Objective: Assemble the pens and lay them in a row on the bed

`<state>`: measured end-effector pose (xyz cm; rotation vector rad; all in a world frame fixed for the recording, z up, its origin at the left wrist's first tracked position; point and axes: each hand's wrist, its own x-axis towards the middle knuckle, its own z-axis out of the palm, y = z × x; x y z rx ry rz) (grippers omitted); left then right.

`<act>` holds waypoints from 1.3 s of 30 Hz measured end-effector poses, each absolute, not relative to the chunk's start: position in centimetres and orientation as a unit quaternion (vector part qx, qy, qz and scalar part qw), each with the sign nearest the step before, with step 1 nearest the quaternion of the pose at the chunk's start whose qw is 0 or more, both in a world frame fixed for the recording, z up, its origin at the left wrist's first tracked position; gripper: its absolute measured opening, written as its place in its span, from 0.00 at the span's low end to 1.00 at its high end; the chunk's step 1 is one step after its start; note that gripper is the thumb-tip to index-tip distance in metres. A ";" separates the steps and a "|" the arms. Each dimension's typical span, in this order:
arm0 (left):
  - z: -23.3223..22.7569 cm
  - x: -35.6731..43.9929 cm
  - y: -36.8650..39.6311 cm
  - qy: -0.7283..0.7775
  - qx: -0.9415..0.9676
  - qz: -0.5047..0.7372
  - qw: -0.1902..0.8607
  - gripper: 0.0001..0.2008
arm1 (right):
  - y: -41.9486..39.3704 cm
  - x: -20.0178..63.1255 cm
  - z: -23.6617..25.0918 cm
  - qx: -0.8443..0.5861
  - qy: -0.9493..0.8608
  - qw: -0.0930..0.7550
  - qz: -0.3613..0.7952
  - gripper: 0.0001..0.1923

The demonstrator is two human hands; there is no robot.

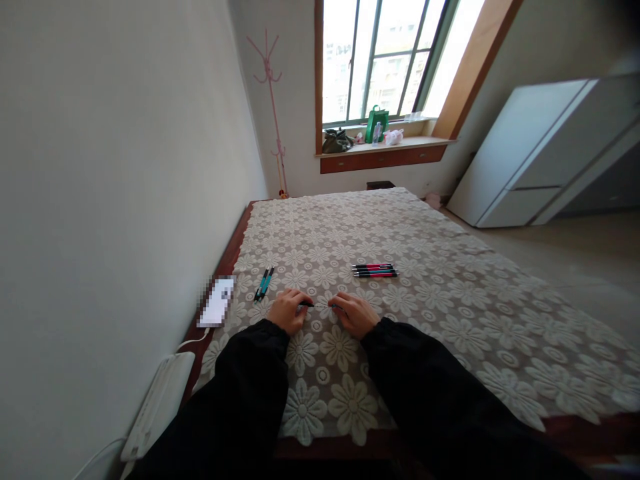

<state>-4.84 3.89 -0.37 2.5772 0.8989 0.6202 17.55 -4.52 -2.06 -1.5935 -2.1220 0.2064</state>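
Note:
Low over the flower-patterned tablecloth (325, 233), my two hands face each other a short distance apart. My left hand (289, 311) pinches a small black pen part (306, 304) between thumb and fingers. My right hand (354, 315) is closed on a small dark bluish pen part (336, 307), mostly hidden by the fingers. A thin dark line, perhaps a refill or spring, spans the gap between them; its kind is too fine to make out. Two teal and black pens (265, 285) lie left of my left hand. Beyond my right hand lies a row of several red, black and teal pens (375, 271).
A phone (217, 302) with a cable lies at the table's left edge, near a white power strip (159, 403). The wall runs close along the left. Behind the table stand a pink coat rack (275, 107) and a window sill with bags; a white fridge (520, 153) is at right.

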 end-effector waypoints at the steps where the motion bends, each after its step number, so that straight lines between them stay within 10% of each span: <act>1: -0.4 -4.8 3.9 0.311 0.909 0.219 0.171 0.11 | -4.5 17.6 -2.1 -0.583 -0.773 0.238 0.077 0.12; 39: -0.8 -4.4 3.3 0.284 0.895 0.241 0.245 0.07 | -4.5 17.0 -2.2 -0.531 -0.788 0.289 0.119 0.12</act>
